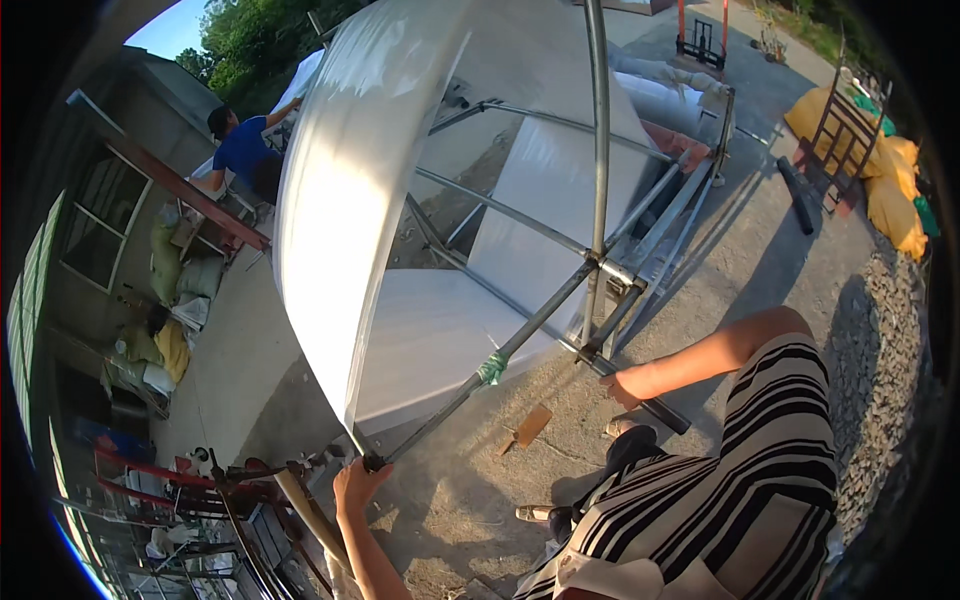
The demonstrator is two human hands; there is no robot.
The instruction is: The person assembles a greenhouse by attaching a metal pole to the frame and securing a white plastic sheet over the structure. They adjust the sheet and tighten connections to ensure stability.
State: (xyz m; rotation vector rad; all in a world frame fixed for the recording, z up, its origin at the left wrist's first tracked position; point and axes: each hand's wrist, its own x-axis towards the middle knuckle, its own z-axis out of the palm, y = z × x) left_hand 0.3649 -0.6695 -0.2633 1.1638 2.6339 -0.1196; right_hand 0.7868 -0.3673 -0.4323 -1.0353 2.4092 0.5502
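Observation:
A frame of grey metal pipes (540, 318) stands in front of me, joined by clamps at a crossing (606, 265). Translucent white plastic sheeting (345, 190) runs down its left side in a wide curved band. At the frame's near lower corner, where the sheeting's edge meets a pipe end, my left hand (357, 488) is closed, thumb on top; its other fingers are partly hidden. My right hand (632, 384) grips a short dark pipe (664, 412) that sticks out toward me on the right. Green cloth (492, 367) is tied round the slanting pipe between my hands.
A person in a blue shirt (243, 146) stands beyond the sheeting, one arm toward it. Red-framed metal equipment (165, 490) and stacked sacks (175, 345) lie left. On the right are yellow sacks (890, 190), a gravel heap (880, 360) and a black tube (796, 195). A brown scrap (532, 425) lies by my feet.

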